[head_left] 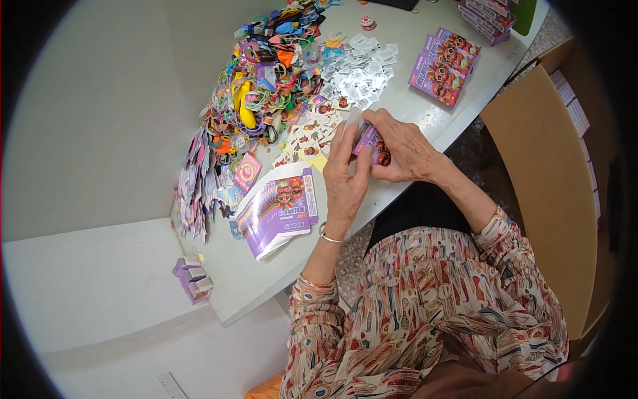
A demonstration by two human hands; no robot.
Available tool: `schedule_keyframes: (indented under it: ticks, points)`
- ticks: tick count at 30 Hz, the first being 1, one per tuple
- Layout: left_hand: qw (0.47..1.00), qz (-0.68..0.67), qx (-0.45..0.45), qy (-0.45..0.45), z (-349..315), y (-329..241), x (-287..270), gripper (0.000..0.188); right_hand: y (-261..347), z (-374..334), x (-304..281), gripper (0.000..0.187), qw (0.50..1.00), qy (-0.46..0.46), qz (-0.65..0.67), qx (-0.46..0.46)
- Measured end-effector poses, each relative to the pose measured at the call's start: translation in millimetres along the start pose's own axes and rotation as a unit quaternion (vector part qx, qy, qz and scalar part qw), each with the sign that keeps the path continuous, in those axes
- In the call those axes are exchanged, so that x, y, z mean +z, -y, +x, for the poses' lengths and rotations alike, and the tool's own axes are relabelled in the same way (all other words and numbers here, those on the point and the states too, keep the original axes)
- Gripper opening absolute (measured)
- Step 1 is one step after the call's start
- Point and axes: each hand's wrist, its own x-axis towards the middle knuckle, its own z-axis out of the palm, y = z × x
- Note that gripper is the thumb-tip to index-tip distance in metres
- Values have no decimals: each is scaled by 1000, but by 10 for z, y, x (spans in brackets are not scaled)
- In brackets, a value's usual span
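Between my two hands, above the table's near edge, is a small purple card box [367, 137] with a colourful cartoon print. A pale flap [355, 118] sticks up at its far end. My left hand [344, 178], with a bangle at the wrist, is closed on the box's left side. The fingers of my right hand [404, 149] wrap round its right side, thumb near the front. Left of my left hand lies a fanned stack of flat purple cartons [279, 216]. Just beyond both hands are scattered cartoon picture cards [311, 139].
A large heap of coloured bands and small trinkets [262, 86] runs along the wall. Beside it is a pile of small clear-and-white packets [362, 70]. Filled purple boxes [444, 66] lie at right, more stand stacked [488, 20]. A big cardboard carton [541, 173] stands right of the table.
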Motion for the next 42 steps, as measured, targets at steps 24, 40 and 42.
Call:
schedule_keyframes:
  ticks: [24,40,42]
  points:
    - [995,-1,-95,-22,157,-10,-134,24,5,-17,88,84,999,26,4,28]
    - [953,275,121,-37,-60,-120,98,39,-67,-8,189,73,999,-21,-26,-15]
    - [990,139,1,-4,-44,-93,85,41,-53,-30,135,68,999,-28,-38,24]
